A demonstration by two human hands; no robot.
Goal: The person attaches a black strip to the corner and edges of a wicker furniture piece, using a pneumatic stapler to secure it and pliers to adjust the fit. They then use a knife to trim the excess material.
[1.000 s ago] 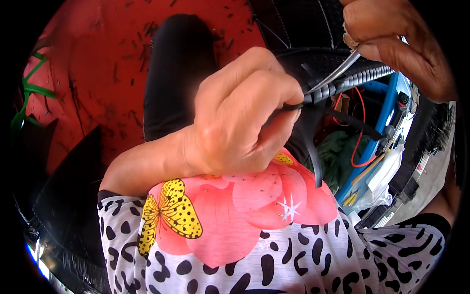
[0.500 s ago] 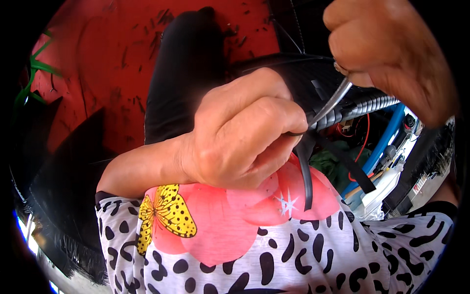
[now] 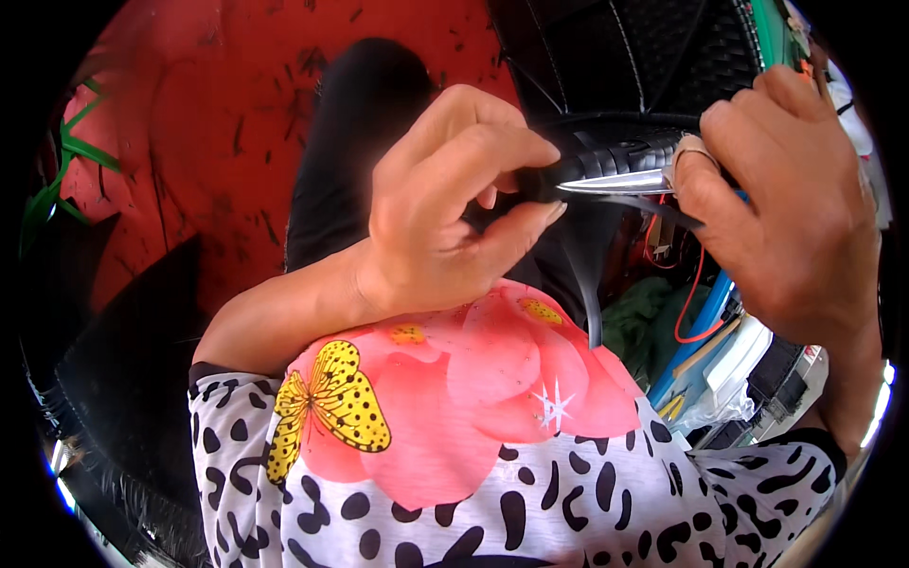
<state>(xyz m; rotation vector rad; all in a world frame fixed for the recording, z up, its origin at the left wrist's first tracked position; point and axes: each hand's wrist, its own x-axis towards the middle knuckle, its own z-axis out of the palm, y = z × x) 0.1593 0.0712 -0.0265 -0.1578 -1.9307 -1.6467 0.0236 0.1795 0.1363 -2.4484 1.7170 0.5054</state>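
My right hand point(image 3: 781, 204) is closed round a shiny, tapered pointed metal tool point(image 3: 620, 182), its handle hidden in the fist. A tan band point(image 3: 689, 156) wraps one finger. The tool points left, its tip close to my left hand point(image 3: 440, 204). My left thumb and index finger are apart, with a dark part of the black weaving between or behind them; contact is unclear. A ribbed black wrapped bar point(image 3: 606, 159) runs behind the tool. Below my left fingertips hangs a loose flat black strip point(image 3: 587, 293). Another black strip point(image 3: 653, 206) slants toward my right hand.
Black woven wicker point(image 3: 724, 66) stands at the far right. Dark scraps lie on the red surface point(image 3: 189, 114). Green strips point(image 3: 71, 151) are at the far left. Right of my lap are a red cord point(image 3: 696, 308), green cloth point(image 3: 644, 317) and white plastic point(image 3: 734, 364).
My left thumb and index finger have parted from their pinch on the black strip. My right hand has moved down, and the tool has swung nearly level. The view has shifted, showing more wicker.
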